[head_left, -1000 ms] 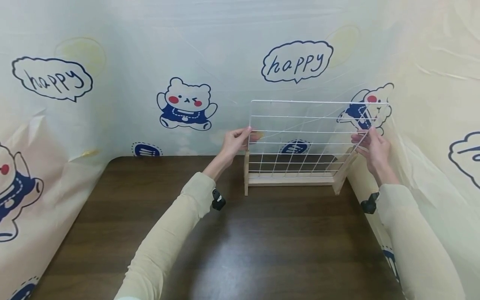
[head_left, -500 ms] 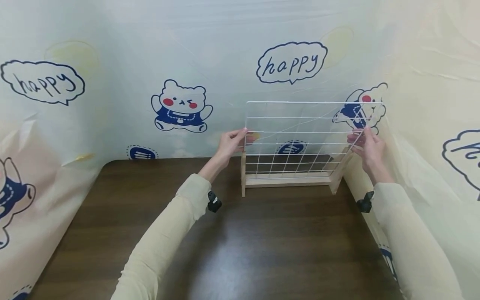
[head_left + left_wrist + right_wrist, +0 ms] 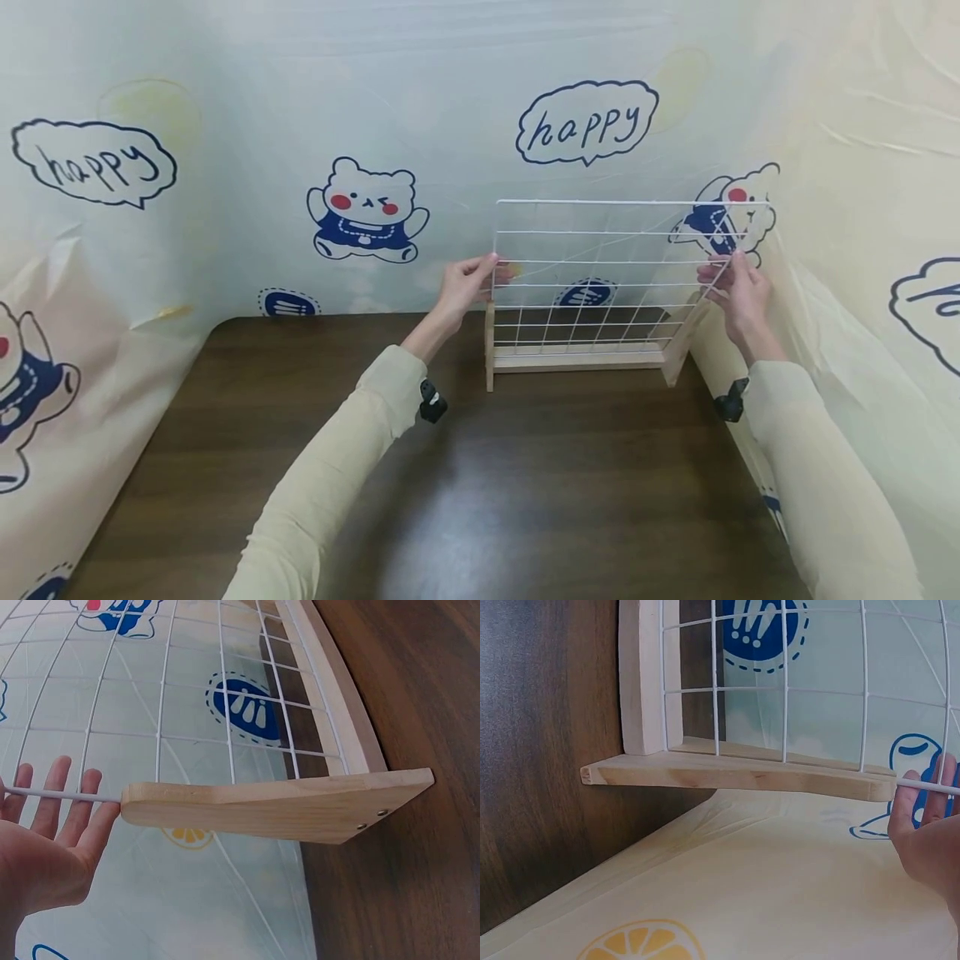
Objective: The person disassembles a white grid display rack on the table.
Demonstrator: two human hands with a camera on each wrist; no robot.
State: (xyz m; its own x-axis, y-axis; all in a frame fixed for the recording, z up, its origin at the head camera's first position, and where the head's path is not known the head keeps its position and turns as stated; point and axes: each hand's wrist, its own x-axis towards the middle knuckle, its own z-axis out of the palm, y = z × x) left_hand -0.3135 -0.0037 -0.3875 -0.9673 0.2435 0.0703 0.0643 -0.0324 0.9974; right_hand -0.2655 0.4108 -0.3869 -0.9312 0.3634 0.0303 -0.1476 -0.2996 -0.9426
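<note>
A white wire grid [image 3: 630,202] stands upright in a pale wooden base [image 3: 581,362] at the back right of the table. My left hand [image 3: 465,287] pinches the grid's left edge wire above the wooden side piece [image 3: 240,806], its fingers reaching behind the mesh. On the opposite edge, my right hand [image 3: 744,298] holds the wire at about the same height, just above the other side piece [image 3: 742,776]. In the left wrist view the thumb is mostly out of frame. Two metal screw heads show on the left side piece.
The brown wooden table [image 3: 525,483] reaches back to a printed curtain [image 3: 457,100] with bears and "happy" bubbles. More of this sheet hangs close along the right side, beside the rack. A small black device [image 3: 432,402] sits at each wrist.
The head view has shifted slightly. Both hands keep their hold on the grid's side wires, and the rack stays in the same place on the table.
</note>
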